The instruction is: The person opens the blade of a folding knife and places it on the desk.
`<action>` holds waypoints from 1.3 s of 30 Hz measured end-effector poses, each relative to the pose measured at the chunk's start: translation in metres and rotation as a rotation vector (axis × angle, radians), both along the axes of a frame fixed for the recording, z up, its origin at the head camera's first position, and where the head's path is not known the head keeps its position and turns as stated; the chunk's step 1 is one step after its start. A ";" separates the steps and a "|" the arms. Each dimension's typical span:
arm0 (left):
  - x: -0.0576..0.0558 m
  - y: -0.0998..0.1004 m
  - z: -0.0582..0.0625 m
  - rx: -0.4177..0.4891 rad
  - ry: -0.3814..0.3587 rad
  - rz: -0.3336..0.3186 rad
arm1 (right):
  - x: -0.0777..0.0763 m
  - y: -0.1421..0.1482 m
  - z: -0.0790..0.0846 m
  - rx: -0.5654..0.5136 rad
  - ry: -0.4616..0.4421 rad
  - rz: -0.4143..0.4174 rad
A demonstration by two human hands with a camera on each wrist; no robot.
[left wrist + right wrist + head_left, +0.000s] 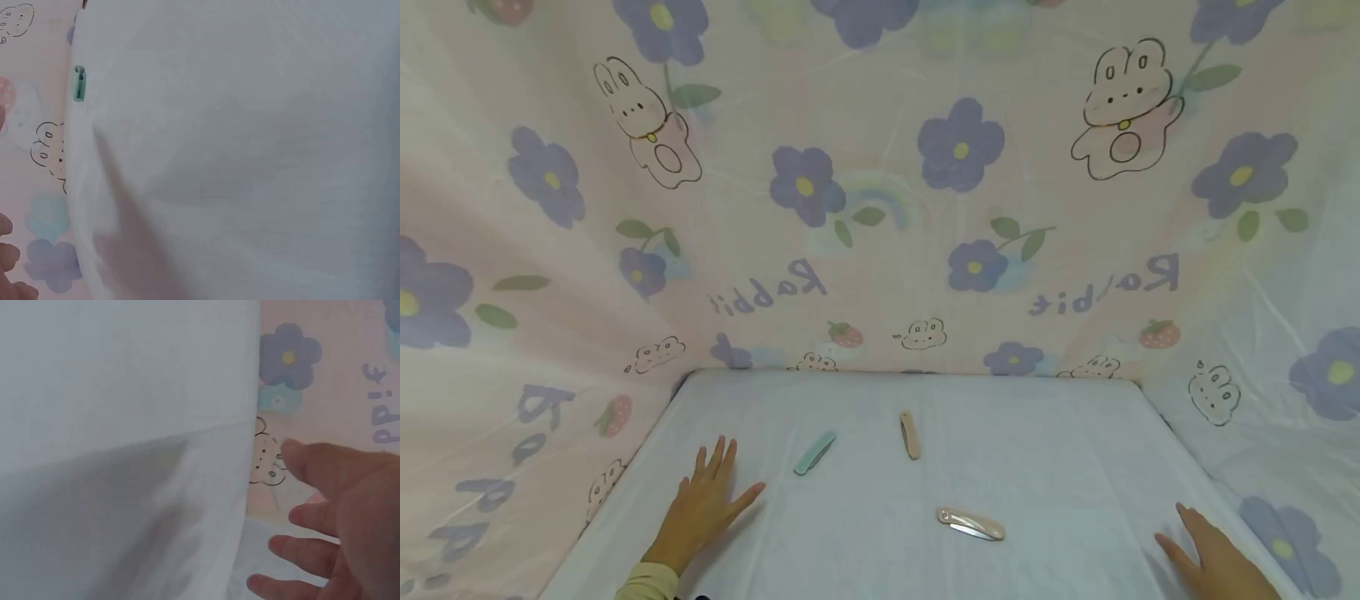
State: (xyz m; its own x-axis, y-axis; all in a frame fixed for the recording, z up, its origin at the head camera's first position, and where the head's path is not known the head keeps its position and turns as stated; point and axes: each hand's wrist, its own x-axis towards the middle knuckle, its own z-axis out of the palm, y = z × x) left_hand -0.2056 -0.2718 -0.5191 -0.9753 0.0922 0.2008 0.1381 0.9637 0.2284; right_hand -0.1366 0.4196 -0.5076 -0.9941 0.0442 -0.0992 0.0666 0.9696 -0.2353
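Observation:
Three small folding knives lie apart on the white table. The mint-green folding knife (815, 453) sits left of the middle and shows small at the left of the left wrist view. A beige folding knife (910, 435) lies at the back centre. Nearer the front is a pinkish-beige folding knife (972, 524), its blade edge showing along the handle. My left hand (703, 504), fingers spread and holding nothing, is over the table's left side, nearest the green knife. At the right edge my right hand (1213, 554) has its fingers extended, with nothing in it.
The table (1060, 442) is covered by a smooth white sheet. Around its back and sides hangs a pale curtain (880, 108) printed with flowers, rabbits and strawberries. In the right wrist view, a crease (206, 429) crosses the sheet.

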 end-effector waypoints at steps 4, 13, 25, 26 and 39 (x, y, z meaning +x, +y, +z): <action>-0.002 0.002 0.006 0.048 0.039 -0.028 | -0.001 -0.012 0.013 -0.043 0.085 0.016; -0.008 0.017 0.020 0.125 0.123 -0.096 | -0.004 -0.049 0.036 -0.165 0.074 -0.012; -0.033 0.037 0.023 0.317 0.083 -0.140 | -0.030 -0.118 0.036 -0.415 0.153 0.043; -0.036 0.039 0.024 0.327 0.069 -0.144 | -0.032 -0.124 0.037 -0.435 0.150 0.052; -0.061 0.063 0.030 0.466 -0.131 -0.180 | -0.069 -0.197 0.023 -0.650 0.132 0.180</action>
State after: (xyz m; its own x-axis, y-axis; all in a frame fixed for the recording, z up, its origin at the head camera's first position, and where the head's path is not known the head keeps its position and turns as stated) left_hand -0.2662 -0.2092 -0.4893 -0.9720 0.1904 0.1377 0.2336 0.7194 0.6541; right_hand -0.2059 0.2223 -0.4842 -0.9859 -0.1502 0.0732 -0.1518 0.6224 -0.7678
